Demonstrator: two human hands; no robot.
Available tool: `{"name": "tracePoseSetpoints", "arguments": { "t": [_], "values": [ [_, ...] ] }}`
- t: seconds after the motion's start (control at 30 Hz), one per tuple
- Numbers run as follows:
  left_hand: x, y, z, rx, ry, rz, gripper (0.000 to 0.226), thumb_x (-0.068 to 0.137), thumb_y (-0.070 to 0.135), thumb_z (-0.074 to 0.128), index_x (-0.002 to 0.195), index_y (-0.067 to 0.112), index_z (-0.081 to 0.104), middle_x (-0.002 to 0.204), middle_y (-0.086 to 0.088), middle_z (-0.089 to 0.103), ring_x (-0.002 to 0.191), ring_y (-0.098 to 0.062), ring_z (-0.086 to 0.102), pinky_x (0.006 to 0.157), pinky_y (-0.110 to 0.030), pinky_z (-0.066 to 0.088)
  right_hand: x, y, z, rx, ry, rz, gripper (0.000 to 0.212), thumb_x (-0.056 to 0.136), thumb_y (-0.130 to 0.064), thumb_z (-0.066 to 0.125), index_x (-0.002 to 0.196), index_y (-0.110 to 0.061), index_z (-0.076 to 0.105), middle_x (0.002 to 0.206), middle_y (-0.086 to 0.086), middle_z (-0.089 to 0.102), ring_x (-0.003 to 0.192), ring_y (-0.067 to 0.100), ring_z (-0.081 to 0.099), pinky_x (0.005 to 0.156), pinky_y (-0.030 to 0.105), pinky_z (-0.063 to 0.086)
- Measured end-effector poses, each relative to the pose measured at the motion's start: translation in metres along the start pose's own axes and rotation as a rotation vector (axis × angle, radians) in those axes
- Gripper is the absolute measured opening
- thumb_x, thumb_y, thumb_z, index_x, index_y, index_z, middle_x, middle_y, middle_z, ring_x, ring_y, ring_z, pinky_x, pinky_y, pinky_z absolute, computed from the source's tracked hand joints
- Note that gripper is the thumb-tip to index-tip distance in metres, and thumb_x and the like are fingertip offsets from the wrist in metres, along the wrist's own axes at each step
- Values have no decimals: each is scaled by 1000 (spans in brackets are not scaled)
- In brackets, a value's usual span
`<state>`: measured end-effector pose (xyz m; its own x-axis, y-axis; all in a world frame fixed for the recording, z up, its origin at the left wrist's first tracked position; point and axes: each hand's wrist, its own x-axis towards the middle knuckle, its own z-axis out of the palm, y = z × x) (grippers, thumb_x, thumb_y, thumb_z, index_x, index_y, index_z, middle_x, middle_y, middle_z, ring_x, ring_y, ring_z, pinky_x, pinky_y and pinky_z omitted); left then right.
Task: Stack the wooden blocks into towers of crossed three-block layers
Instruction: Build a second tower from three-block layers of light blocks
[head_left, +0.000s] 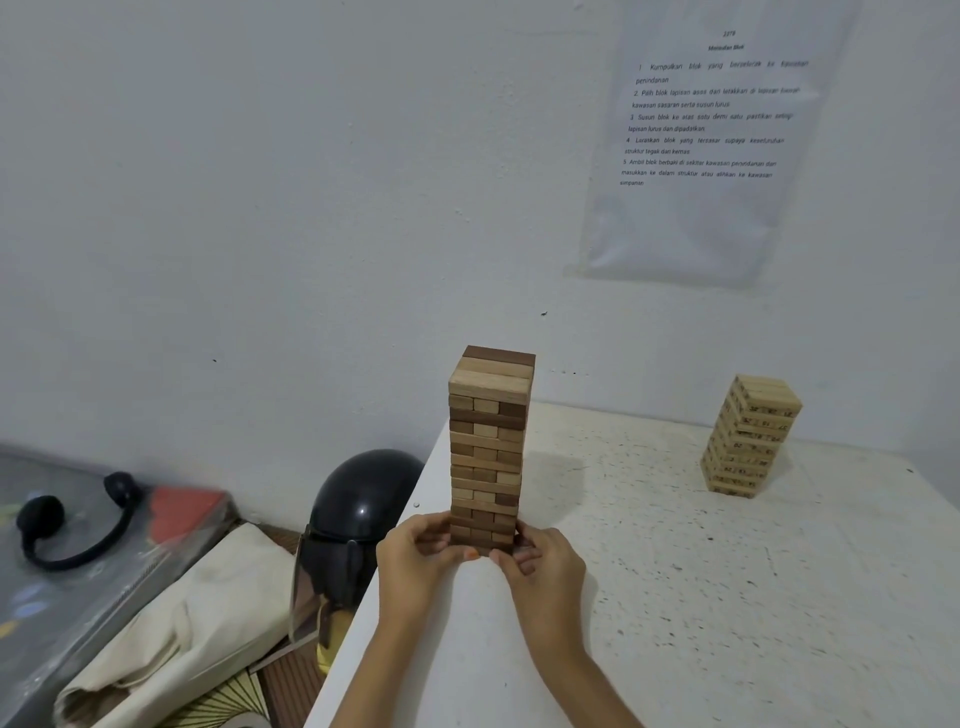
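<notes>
Two towers up, no loose blocks in sight! Left hand (415, 551) and right hand (540, 561) pinch the near tower (488, 447) at its base, by the surface's (727, 597) 9 o'clock edge; second tower (750, 436) stands at 2 o'clock. Only squaring-up seems left.

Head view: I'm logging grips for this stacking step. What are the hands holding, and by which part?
The left hand and right hand hold the mixed-wood tower by its lowest layers, one on each side, fingers curled against them.

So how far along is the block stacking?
Done: the numbered tower stands far right on the table, and the mixed-wood tower is many crossed layers tall. In hand: left hand and right hand grip its base. Left: no loose blocks visible, probably squaring up.
</notes>
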<state>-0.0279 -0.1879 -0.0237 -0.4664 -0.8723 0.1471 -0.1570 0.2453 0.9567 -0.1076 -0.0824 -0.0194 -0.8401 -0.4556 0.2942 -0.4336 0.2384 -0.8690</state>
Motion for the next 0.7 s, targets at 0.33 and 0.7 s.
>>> {"name": "tracePoseSetpoints", "arguments": {
  "t": [0.33, 0.7],
  "values": [
    [4, 4, 5, -12, -9, 3, 37, 62, -4, 84, 96, 8, 76, 86, 1, 75, 79, -18, 70, 79, -30, 59, 4, 6, 1, 6, 32, -6, 35, 73, -2, 81, 105, -13, 73, 77, -1, 59, 63, 9, 56, 63, 10, 48],
    [15, 15, 38, -17, -49, -19, 38, 60, -2, 86, 94, 11, 76, 81, 4, 74, 74, -14, 68, 71, -19, 56, 30, 26, -16, 25, 70, 17, 37, 69, 2, 82, 103, -10, 73, 76, 1, 61, 62, 11, 57, 62, 8, 47]
  ]
}}
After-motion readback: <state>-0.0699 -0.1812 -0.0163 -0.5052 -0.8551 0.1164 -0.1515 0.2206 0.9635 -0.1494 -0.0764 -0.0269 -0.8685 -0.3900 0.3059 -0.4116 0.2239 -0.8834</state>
